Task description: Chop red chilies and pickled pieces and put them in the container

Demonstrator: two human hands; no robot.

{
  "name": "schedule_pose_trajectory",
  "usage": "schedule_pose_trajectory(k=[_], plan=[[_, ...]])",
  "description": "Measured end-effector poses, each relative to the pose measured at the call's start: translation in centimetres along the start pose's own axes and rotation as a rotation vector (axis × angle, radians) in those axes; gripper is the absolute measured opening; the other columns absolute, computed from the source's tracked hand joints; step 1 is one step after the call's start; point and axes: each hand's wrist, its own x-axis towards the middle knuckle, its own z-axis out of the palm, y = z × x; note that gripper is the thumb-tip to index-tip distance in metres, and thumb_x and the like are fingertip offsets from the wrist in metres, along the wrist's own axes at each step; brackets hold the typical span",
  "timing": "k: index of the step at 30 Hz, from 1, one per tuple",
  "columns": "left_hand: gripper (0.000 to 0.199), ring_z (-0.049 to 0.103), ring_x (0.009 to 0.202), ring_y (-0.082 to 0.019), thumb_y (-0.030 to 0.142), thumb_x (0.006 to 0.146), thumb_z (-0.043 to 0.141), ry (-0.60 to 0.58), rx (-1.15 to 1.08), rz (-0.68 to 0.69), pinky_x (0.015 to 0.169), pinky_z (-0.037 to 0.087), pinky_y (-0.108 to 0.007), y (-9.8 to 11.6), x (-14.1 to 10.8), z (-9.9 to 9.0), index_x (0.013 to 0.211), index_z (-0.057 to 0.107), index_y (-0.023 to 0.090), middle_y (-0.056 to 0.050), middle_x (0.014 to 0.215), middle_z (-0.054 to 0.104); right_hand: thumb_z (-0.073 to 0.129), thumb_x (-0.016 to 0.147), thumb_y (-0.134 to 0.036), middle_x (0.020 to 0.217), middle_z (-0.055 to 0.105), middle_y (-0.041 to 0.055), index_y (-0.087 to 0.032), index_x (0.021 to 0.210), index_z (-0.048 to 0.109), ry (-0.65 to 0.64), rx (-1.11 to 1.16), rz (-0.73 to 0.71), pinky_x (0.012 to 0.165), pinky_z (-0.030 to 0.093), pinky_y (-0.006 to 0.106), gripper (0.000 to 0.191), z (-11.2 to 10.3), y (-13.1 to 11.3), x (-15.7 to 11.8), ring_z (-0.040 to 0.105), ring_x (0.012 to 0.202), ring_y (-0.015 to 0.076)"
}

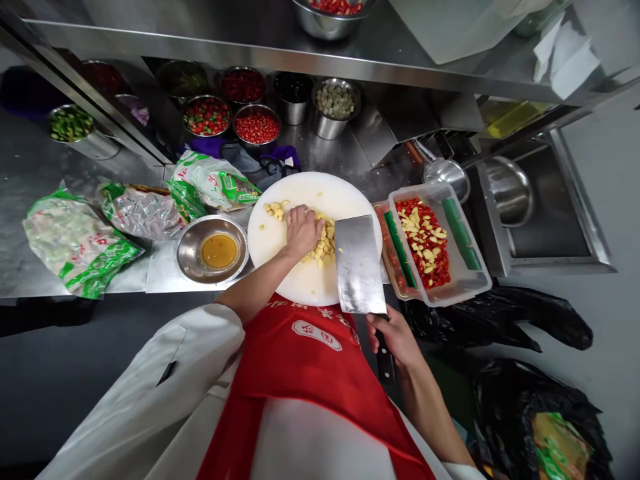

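My right hand (397,337) grips the black handle of a cleaver (361,267). The wide steel blade lies over the right side of a round white cutting board (273,257), and a few specks stick to it. Against the blade's left edge is a pile of pale yellow slices (324,250), garlic or ginger by their look. My left hand (303,232) rests on the left side of this pile, thumb apart from the fingers; the fingertips are partly hidden. A smaller heap of pale whole pieces (274,210) sits at the board's upper left.
Right of the board, a clear plastic tub (475,287) holds chopped red chilies and pale slices. A steel bowl (185,250) with brown liquid and plastic bags (83,240) stand left. Steel pots (327,127) line the back beneath a shelf (210,50). A sink (550,233) is far right.
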Motion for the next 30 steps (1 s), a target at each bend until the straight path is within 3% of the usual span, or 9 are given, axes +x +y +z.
schedule_pose_trajectory(k=[3, 5, 7, 10, 12, 15, 22, 26, 30], plan=[[0.031, 0.043, 0.124, -0.033, 0.039, 0.096, 0.045, 0.058, 0.014, -0.052, 0.108, 0.032, -0.051, -3.0, 0.9, -2.7, 0.105, 0.066, 0.018, -0.015, 0.128, 0.052, 0.054, 0.090, -0.045, 0.049, 0.053, -0.0054, -0.021, 0.086, 0.055, -0.037, -0.302, -0.076, 0.043, 0.038, 0.023, 0.025, -1.0, 0.1, -0.2, 0.050, 0.041, 0.0135], [0.033, 0.043, 0.124, -0.034, 0.040, 0.092, 0.052, 0.079, 0.057, -0.101, 0.106, 0.034, -0.050, -5.9, 2.4, -4.5, 0.115, 0.063, 0.020, -0.015, 0.132, 0.050, 0.050, 0.093, -0.042, 0.060, 0.061, -0.0020, -0.020, 0.095, 0.061, -0.125, -0.514, -0.176, 0.050, 0.041, 0.024, 0.024, -1.3, -0.4, -0.1, 0.056, 0.050, 0.0148], [0.046, 0.049, 0.117, -0.034, 0.047, 0.083, 0.063, -0.026, 0.096, -0.124, 0.101, 0.039, -0.047, -8.9, 4.1, -5.7, 0.119, 0.062, 0.019, -0.014, 0.125, 0.055, 0.048, 0.094, -0.035, 0.078, 0.070, 0.0027, -0.021, 0.096, 0.067, -0.263, -0.678, -0.296, 0.062, 0.046, 0.026, 0.023, -1.2, -1.4, 0.4, 0.064, 0.067, 0.0177], [0.038, 0.059, 0.099, -0.028, 0.046, 0.078, 0.065, -0.305, 0.076, -0.055, 0.090, 0.046, -0.037, -11.6, 5.9, -6.3, 0.103, 0.069, 0.018, -0.010, 0.102, 0.065, 0.048, 0.091, -0.022, 0.102, 0.074, 0.0047, -0.025, 0.102, 0.070, -0.453, -0.817, -0.431, 0.080, 0.047, 0.027, 0.025, -0.7, -2.9, 1.8, 0.068, 0.092, 0.0207], [0.028, 0.061, 0.087, -0.024, 0.040, 0.081, 0.061, -0.388, 0.021, -0.015, 0.082, 0.047, -0.032, -12.1, 6.3, -6.3, 0.095, 0.071, 0.018, -0.007, 0.091, 0.068, 0.047, 0.090, -0.019, 0.104, 0.075, 0.0050, -0.025, 0.105, 0.071, -0.512, -0.867, -0.457, 0.080, 0.046, 0.027, 0.028, -0.5, -3.4, 2.9, 0.069, 0.092, 0.0203], [0.025, 0.062, 0.080, -0.021, 0.035, 0.080, 0.060, -0.390, -0.053, -0.028, 0.075, 0.047, -0.028, -12.1, 6.1, -6.3, 0.094, 0.071, 0.018, -0.005, 0.088, 0.070, 0.045, 0.094, -0.023, 0.097, 0.075, 0.0061, -0.021, 0.103, 0.070, -0.488, -0.893, -0.453, 0.075, 0.046, 0.027, 0.027, -0.6, -3.4, 4.7, 0.069, 0.084, 0.0202], [0.028, 0.064, 0.085, -0.020, 0.029, 0.078, 0.063, -0.335, -0.158, -0.139, 0.080, 0.049, -0.028, -11.9, 5.7, -6.5, 0.102, 0.071, 0.017, -0.006, 0.097, 0.071, 0.045, 0.094, -0.032, 0.099, 0.074, 0.0094, -0.019, 0.105, 0.067, -0.106, -0.932, -0.429, 0.078, 0.047, 0.031, 0.028, -0.9, -3.1, 6.4, 0.069, 0.092, 0.0252], [0.033, 0.064, 0.090, -0.022, 0.027, 0.078, 0.060, -0.274, -0.145, -0.089, 0.085, 0.050, -0.031, -11.7, 6.7, -6.8, 0.107, 0.072, 0.017, -0.007, 0.102, 0.071, 0.044, 0.097, -0.033, 0.103, 0.074, 0.0081, -0.020, 0.112, 0.066, -0.217, -0.894, -0.442, 0.079, 0.047, 0.029, 0.030, -0.1, -4.1, 5.1, 0.069, 0.092, 0.0231], [0.035, 0.060, 0.110, -0.025, 0.019, 0.073, 0.055, -0.373, -0.086, 0.188, 0.103, 0.044, -0.035, -12.0, 8.7, -6.5, 0.103, 0.074, 0.019, -0.006, 0.111, 0.069, 0.044, 0.097, -0.027, 0.107, 0.073, 0.0071, -0.022, 0.112, 0.066, -0.361, -0.852, -0.466, 0.081, 0.047, 0.028, 0.028, 1.4, -4.6, 4.2, 0.068, 0.095, 0.0214]])
